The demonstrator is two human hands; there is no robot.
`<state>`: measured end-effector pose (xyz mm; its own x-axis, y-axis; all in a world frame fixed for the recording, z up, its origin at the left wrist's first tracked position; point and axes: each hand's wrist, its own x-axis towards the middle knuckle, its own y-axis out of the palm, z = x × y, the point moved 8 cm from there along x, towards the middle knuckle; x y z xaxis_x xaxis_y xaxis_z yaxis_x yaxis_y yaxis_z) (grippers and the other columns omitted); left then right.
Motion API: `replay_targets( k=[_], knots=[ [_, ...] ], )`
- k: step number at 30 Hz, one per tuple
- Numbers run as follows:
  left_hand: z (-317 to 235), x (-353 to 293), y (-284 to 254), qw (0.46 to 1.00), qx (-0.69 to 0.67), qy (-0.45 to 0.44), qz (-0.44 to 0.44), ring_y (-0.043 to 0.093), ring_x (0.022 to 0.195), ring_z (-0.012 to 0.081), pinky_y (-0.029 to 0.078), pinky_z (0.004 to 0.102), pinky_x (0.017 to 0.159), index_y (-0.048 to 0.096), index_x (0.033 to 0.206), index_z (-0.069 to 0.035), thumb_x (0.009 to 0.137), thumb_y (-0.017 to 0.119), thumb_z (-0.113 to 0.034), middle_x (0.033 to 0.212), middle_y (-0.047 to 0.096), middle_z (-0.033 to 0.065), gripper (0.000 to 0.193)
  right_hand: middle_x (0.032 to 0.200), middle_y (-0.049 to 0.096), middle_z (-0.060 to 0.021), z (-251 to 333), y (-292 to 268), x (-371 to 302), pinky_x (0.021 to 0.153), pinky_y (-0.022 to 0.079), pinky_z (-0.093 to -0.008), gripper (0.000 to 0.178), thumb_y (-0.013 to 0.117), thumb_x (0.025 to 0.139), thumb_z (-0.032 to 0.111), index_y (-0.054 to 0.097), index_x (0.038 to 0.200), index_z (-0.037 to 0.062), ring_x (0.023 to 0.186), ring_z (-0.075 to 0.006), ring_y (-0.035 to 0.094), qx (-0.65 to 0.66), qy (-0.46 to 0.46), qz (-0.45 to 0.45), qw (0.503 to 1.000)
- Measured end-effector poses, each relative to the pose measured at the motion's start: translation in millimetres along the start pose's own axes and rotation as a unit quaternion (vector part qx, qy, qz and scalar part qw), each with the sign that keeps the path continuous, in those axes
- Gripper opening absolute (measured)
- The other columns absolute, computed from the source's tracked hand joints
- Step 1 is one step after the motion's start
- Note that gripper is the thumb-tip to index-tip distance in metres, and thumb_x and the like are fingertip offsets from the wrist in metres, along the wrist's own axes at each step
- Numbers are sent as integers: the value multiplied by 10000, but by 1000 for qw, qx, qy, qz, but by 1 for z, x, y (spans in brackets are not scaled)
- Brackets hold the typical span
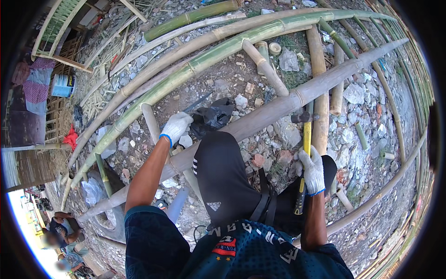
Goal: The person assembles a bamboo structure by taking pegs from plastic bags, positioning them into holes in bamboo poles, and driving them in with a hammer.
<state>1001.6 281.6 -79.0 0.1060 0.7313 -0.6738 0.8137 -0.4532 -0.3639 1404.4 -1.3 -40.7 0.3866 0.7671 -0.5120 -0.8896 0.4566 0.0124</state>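
My right hand [312,168], in a white knit glove with a blue cuff, is closed round the yellow handle of a hammer [307,137]. The hammer's dark head [304,117] points away from me, by the grey bamboo pole. My left hand [177,126], gloved the same way, has its fingers curled in beside a short bamboo rung [150,120]. What it grips, if anything, is hidden. A crumpled black plastic bag [212,116] lies against its fingers, and a thin dark strip [199,101] lies just beyond.
Short rungs join a grey bamboo pole [260,116] to a curved green bamboo pole [186,70] like a ladder; my legs are at the grey one. Rubble and stones [355,93] cover the ground. A tyre [110,218] and a white bucket [63,85] stand left; two people sit far lower left.
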Motion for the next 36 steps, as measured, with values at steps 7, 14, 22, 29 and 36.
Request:
replay_targets(
  k=[7, 14, 22, 29, 36],
  knots=[
    [-98, -5, 2, 975, -93, 194, -52, 589, 729, 70, 494, 247, 712, 765, 1075, -51, 997, 674, -243, 858, 668, -7, 226, 876, 648, -39, 60, 37, -3, 502, 461, -242, 201, 594, 1061, 155, 568, 1201, 13, 566, -83, 554, -18, -23, 26, 999],
    [-233, 73, 47, 873, -17, 457, -172, 702, 877, 152, 553, 305, 821, 773, 1104, -16, 953, 722, -188, 1028, 778, 72, 234, 696, 586, -136, 38, 33, -6, 604, 472, -413, 265, 662, 1038, 272, 613, 1047, 12, 605, -226, 560, -183, -105, -103, 972],
    [-290, 170, 100, 816, 127, 536, -175, 688, 1106, 339, 514, 431, 1010, 786, 1037, -67, 940, 692, -262, 1127, 766, 133, 237, 670, 516, -77, 59, 31, 5, 605, 468, -383, 191, 660, 1034, 197, 646, 1109, 22, 600, -182, 532, -299, -83, -91, 946],
    [-289, 183, 119, 804, 176, 506, -259, 676, 1099, 312, 532, 429, 959, 800, 1042, -134, 962, 689, -324, 1129, 745, 77, 235, 804, 673, -235, 137, 63, 78, 708, 539, -495, 351, 627, 1028, 173, 577, 1343, 26, 772, -424, 717, -275, -160, -85, 944],
    [-288, 187, 117, 813, 172, 493, -260, 672, 1108, 305, 535, 433, 967, 804, 1046, -155, 957, 682, -362, 1139, 745, 63, 256, 930, 691, -303, 203, 124, 167, 740, 553, -524, 612, 591, 1022, 123, 402, 1600, 58, 847, -484, 705, -276, -400, -76, 871]
  ],
)
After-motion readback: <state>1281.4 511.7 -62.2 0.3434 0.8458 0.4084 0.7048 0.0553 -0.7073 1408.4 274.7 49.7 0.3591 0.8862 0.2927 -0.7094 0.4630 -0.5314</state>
